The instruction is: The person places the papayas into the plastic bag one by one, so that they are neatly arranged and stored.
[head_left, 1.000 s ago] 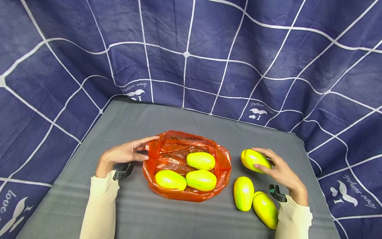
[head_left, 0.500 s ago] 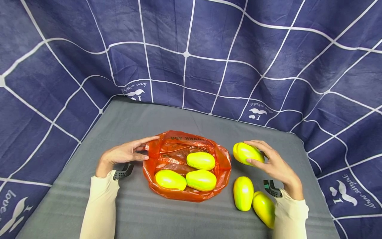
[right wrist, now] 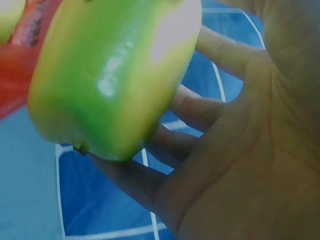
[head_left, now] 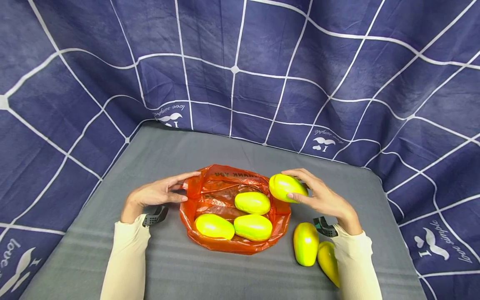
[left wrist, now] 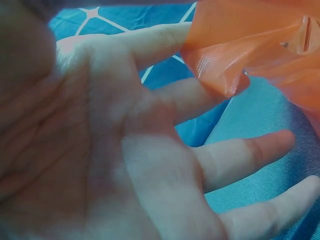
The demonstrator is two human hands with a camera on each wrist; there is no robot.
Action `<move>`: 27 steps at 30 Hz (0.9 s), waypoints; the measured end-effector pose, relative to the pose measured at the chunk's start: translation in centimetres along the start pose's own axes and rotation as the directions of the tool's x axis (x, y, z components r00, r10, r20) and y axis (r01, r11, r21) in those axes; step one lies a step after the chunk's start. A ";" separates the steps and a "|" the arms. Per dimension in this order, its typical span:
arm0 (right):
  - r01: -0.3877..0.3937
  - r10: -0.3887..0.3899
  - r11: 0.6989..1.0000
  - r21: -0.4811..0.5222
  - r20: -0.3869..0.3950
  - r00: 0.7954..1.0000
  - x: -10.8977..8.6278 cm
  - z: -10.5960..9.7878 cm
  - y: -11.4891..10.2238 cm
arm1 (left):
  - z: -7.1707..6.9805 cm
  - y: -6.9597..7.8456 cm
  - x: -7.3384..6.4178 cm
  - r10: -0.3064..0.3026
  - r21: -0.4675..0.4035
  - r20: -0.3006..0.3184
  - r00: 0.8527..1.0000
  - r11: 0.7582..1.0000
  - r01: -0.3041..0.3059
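Observation:
My right hand (head_left: pixel 318 196) grips a yellow-green papaya (head_left: pixel 286 187), which overlaps the right rim of the red plastic bag (head_left: pixel 221 246) in the head view. The right wrist view shows the papaya (right wrist: pixel 110 75) with fingers curled behind it and its small stem end pointing down. Inside the bag lie three more papayas, one at the back (head_left: pixel 252 203), one at the front left (head_left: pixel 214 226) and one at the front right (head_left: pixel 253 227). My left hand (head_left: pixel 155 193) touches the bag's left edge with fingers straight and spread; in the left wrist view orange-red plastic (left wrist: pixel 225 55) drapes over two fingers.
To the right of the bag, one papaya (head_left: pixel 306 243) rests on the grey cloth surface (head_left: pixel 180 146). Another papaya (head_left: pixel 328 262) beside it is partly covered by the right sleeve (head_left: pixel 356 262). A blue curtain (head_left: pixel 210 37) with white lines hangs behind and at both sides.
My right hand has carried its papaya leftward from the right of the bag to over the bag's right rim. My left hand, the bag and the other papayas have stayed put.

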State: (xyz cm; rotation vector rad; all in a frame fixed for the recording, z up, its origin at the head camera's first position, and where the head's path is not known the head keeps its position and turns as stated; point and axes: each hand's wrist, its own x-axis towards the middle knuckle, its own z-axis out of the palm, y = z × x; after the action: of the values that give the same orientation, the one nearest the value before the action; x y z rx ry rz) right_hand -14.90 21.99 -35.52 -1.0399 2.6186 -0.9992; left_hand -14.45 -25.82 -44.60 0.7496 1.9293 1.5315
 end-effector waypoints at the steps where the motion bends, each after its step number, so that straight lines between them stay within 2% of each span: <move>1: 0.004 -0.004 1.000 0.001 0.015 1.000 0.4 0.2 -0.2 | 0.0 0.0 0.0 -0.001 -0.002 0.002 1.000 1.000 0.001; 9: 0.044 -0.044 0.999 0.003 0.136 0.990 3.2 1.3 -1.4 | 0.0 0.1 0.1 0.003 0.004 0.002 1.000 1.000 -0.003; 13: 0.048 -0.056 0.998 0.044 0.205 0.977 4.6 1.7 -1.6 | 0.0 0.2 0.1 0.005 0.004 -0.003 1.000 1.000 -0.005; 19: 0.026 -0.086 0.983 0.183 0.329 0.941 6.4 2.2 -1.9 | 0.0 0.1 0.2 0.003 -0.002 -0.004 1.000 1.000 -0.003; 27: -0.105 0.003 0.975 0.194 0.462 0.887 8.6 3.1 -1.1 | -0.1 0.0 0.1 0.022 -0.002 -0.015 1.000 1.000 -0.022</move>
State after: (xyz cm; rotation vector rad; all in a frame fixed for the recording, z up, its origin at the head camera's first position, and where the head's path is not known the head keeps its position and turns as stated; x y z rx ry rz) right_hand -19.59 14.12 -36.36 -0.9984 2.0934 -0.8687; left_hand -14.56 -25.80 -44.64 0.7627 1.9358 1.5570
